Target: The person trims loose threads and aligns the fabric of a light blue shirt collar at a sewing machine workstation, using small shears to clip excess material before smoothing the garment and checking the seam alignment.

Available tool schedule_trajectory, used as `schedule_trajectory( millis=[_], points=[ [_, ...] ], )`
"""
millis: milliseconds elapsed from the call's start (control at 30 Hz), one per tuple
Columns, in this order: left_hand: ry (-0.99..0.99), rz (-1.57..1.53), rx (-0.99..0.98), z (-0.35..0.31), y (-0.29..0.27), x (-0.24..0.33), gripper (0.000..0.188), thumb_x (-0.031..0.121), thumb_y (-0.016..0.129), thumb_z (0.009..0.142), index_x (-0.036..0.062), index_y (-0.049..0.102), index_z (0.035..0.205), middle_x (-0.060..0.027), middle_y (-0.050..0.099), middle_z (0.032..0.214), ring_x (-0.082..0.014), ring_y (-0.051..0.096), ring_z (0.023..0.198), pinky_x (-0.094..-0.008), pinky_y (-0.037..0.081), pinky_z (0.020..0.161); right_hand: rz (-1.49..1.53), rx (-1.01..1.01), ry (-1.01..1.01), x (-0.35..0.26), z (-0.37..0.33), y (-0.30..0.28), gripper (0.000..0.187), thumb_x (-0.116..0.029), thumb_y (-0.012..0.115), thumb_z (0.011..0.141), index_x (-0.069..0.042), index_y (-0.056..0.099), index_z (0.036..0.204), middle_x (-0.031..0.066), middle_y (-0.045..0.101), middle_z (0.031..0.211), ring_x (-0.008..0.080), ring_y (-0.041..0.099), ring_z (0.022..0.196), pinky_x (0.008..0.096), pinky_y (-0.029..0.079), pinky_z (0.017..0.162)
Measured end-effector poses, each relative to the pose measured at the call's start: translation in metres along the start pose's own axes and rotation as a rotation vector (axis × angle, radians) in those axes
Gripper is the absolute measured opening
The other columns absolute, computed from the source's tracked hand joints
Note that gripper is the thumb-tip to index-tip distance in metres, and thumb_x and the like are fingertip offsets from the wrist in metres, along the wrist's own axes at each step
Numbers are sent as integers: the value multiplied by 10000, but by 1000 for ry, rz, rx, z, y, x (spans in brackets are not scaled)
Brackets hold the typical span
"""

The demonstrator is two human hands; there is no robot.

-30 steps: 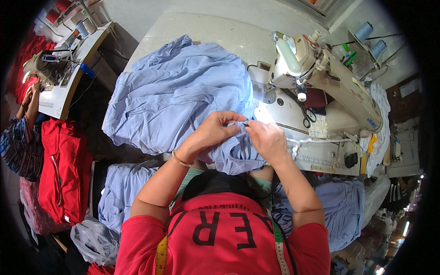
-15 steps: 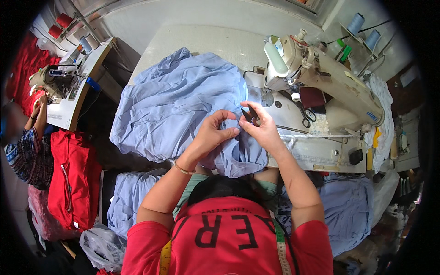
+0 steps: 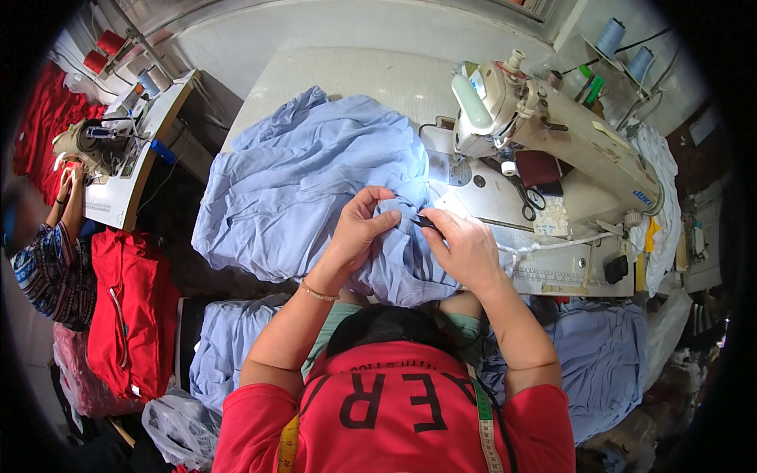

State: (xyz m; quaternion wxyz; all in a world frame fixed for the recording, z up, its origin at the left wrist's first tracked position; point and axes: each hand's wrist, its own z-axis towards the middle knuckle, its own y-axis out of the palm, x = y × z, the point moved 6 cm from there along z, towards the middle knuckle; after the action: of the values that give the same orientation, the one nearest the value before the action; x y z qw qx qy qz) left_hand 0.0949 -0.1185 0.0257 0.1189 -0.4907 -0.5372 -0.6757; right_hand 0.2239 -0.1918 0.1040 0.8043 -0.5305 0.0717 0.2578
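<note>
1. Blue cloth (image 3: 307, 173): lay crumpled over the left and middle of the pale table (image 3: 315, 67), near end draped over the front edge at the lap.
2. Left hand (image 3: 367, 225): thumb and fingers curled on a fold of that cloth near the front edge; couldn't tell if the tips met through it.
3. Right hand (image 3: 465, 240): fingers wrapped round small dark snips (image 3: 424, 221), tip pointing at the same fold, just beside the left hand. Blade gap too small to read.
4. Table, right side: off-white sewing machine (image 3: 583, 150), with scissors (image 3: 527, 197) lying beside a dark red cloth (image 3: 540, 169). White tag (image 3: 451, 205) sat just behind the right hand; white cord (image 3: 552, 246) ran along the front.
5. Right rear: blue thread spools (image 3: 611, 35) on a stand by the pale wall (image 3: 355, 24).
6. Left of room: co-worker's hands (image 3: 69, 185) at a second table (image 3: 154, 134). Red cloth stack (image 3: 130, 315) stood nearer, clear plastic bag (image 3: 183, 430) below it.
7. Low right: another blue pile (image 3: 595, 355) beside the person.
</note>
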Motion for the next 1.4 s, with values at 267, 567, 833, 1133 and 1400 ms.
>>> schedule_trajectory(
  millis=[267, 567, 833, 1133, 1400],
  points=[
    [32, 76, 13, 0, -1, 0, 269, -38, 632, 784, 10, 521, 1024, -19, 564, 922, -72, 529, 830, -195, 439, 737, -109, -32, -22, -5, 2, 0, 196, -171, 600, 804, -77, 597, 976, 117, 633, 818, 296, 607, 729, 388, 473, 638],
    [110, 237, 25, 1, -2, 1, 274, -10, 668, 775, 38, 536, 1010, 6, 558, 941, -65, 515, 846, -195, 421, 761, -243, -53, 11, -10, 2, 2, 200, -168, 598, 798, -89, 591, 982, 99, 615, 785, 287, 601, 696, 382, 474, 630],
    [116, 290, 40, 0, -2, 0, 269, -14, 660, 772, 28, 538, 1007, 5, 559, 928, -64, 510, 845, -194, 414, 757, -302, -102, 32, -14, -1, 3, 223, -167, 587, 808, -77, 578, 1012, 92, 618, 791, 274, 607, 664, 378, 466, 622],
    [150, 362, 44, 0, -2, 1, 264, -10, 663, 773, 30, 542, 1004, 15, 554, 917, -64, 504, 836, -198, 412, 762, -324, -97, 16, -15, 0, 8, 211, -170, 586, 809, -84, 582, 1001, 91, 616, 787, 279, 602, 652, 379, 466, 606],
    [114, 267, 33, 0, -3, -1, 274, -17, 660, 772, 30, 541, 1015, 13, 552, 928, -63, 503, 846, -195, 412, 763, -95, -66, 4, -6, 1, 10, 212, -177, 609, 794, -84, 598, 984, 103, 641, 873, 295, 614, 698, 377, 479, 617]
  ],
)
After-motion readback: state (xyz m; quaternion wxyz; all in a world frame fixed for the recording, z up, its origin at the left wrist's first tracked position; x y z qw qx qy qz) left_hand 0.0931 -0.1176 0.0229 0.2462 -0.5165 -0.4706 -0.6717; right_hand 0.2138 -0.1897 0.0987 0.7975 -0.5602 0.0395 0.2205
